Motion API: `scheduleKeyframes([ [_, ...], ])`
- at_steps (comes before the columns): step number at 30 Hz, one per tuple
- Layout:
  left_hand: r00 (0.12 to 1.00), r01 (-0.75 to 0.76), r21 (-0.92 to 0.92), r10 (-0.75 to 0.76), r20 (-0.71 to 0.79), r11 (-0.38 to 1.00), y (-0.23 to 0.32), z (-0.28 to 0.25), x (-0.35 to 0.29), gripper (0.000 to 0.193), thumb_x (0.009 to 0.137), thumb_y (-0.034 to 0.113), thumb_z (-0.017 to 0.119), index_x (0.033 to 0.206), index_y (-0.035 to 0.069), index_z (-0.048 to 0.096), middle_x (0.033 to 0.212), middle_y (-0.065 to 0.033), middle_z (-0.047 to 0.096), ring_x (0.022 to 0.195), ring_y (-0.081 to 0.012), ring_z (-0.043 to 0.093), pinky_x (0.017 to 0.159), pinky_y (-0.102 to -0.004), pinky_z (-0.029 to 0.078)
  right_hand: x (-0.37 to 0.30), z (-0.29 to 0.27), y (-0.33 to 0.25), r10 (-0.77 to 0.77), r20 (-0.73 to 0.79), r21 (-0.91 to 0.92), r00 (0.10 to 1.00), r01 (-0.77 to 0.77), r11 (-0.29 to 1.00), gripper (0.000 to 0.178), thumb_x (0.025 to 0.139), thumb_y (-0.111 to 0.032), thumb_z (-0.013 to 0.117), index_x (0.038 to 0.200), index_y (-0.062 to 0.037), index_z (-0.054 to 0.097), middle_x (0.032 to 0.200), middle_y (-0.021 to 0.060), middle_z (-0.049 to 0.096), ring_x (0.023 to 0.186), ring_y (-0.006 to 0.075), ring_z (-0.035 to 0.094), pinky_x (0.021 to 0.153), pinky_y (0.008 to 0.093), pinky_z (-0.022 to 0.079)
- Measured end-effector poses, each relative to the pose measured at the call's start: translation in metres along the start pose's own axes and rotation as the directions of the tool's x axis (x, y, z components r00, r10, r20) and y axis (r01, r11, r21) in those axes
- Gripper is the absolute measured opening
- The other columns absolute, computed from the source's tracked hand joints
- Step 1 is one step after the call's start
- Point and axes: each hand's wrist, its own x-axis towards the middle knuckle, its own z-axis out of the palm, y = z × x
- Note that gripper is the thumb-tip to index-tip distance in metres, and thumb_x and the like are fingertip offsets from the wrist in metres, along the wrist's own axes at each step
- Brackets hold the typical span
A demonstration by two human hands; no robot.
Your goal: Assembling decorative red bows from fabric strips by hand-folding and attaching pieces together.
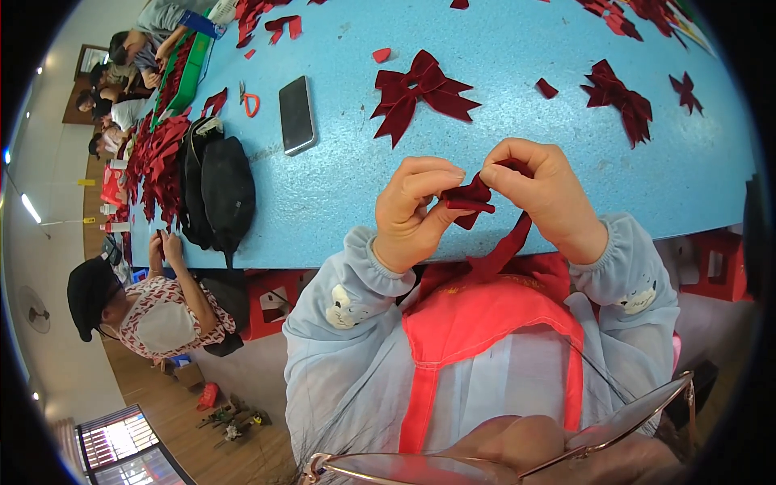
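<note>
Between my two hands is a dark red velvet ribbon (508,247), its loops folded at the top and a loose tail hanging down over my red apron (493,323). My left hand (418,212) pinches the folded loops between thumb and fingers. With thumb and forefinger closed, my right hand (543,190) grips the ribbon beside them. Both hands are raised just above the table's near edge. Beyond them on the table lies a finished-looking velvet bow (422,95) with loops and notched tails. Farther right are another large bow (619,101) and a small bow (686,92).
On the blue table (339,202) lie a phone (297,115), orange-handled scissors (250,100), a black bag (220,186) and a heap of red ribbon pieces (162,166). A green crate (191,73) stands at the far left. A co-worker (153,311) in a black cap sits to my left.
</note>
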Motion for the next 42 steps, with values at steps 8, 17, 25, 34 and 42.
scheduleKeyframes([
  [8, 0.97, 0.23, 0.053, -0.234, 0.073, 0.972, 0.004, 0.003, -0.001, 0.029, 0.075, -0.013, 0.062, 0.1, -0.001, 0.056, 0.095, -0.0118, 0.056, 0.084, -0.0173, 0.059, 0.071, -0.0267, 0.051, 0.001, 0.0, 0.005, -0.081, -0.049, 0.007, 0.995, 0.082, 0.997, 0.012, 0.081, -0.011, 0.058, 0.077, -0.0002, 0.06, 0.066, -0.0041, 0.052, 0.061, 0.0021, 0.042, 0.052, 0.0195, 0.034],
  [17, 0.973, 0.223, -0.23, -0.204, 0.102, 0.947, -0.002, -0.001, 0.0, 0.017, 0.079, -0.009, 0.06, 0.093, -0.001, 0.058, 0.091, -0.0097, 0.057, 0.077, -0.0162, 0.062, 0.062, -0.0257, 0.053, -0.004, 0.01, 0.012, -0.342, -0.094, -0.307, 0.935, 0.299, 0.904, 0.005, 0.078, -0.007, 0.063, 0.078, -0.0028, 0.06, 0.064, 0.0002, 0.054, 0.054, 0.0059, 0.045, 0.048, 0.0221, 0.035],
  [25, 0.906, 0.41, -0.4, -0.416, 0.076, 0.82, -0.004, 0.004, 0.0, 0.011, 0.082, -0.007, 0.058, 0.092, -0.001, 0.058, 0.089, -0.0077, 0.059, 0.074, -0.0148, 0.062, 0.058, -0.0258, 0.055, 0.005, 0.004, 0.029, -0.805, 0.171, -0.642, 0.568, 0.684, 0.346, 0.022, 0.066, 0.001, 0.066, 0.086, -0.0038, 0.061, 0.06, 0.005, 0.051, 0.045, 0.017, 0.045, 0.042, 0.028, 0.035],
  [34, 0.738, 0.633, -0.523, -0.649, 0.185, 0.571, -0.005, -0.004, -0.001, 0.012, 0.083, 0.002, 0.061, 0.095, -0.002, 0.059, 0.09, -0.011, 0.062, 0.079, -0.016, 0.061, 0.068, -0.0286, 0.052, -0.002, -0.006, 0.033, -0.763, 0.433, -0.752, 0.48, 0.659, -0.012, 0.041, 0.057, -0.001, 0.066, 0.098, 0.0, 0.063, 0.061, 0.0012, 0.047, 0.049, 0.0149, 0.045, 0.043, 0.0297, 0.032],
  [42, 0.693, 0.646, -0.633, -0.675, 0.252, 0.427, -0.02, -0.005, -0.003, 0.013, 0.082, -0.002, 0.06, 0.095, -0.003, 0.06, 0.088, -0.0102, 0.064, 0.079, -0.0163, 0.063, 0.069, -0.0285, 0.053, 0.009, -0.016, 0.037, -0.73, 0.246, -0.619, 0.637, 0.683, 0.388, 0.02, 0.071, -0.004, 0.062, 0.091, -0.0024, 0.064, 0.058, -0.0001, 0.044, 0.047, 0.0116, 0.038, 0.043, 0.0269, 0.03],
])
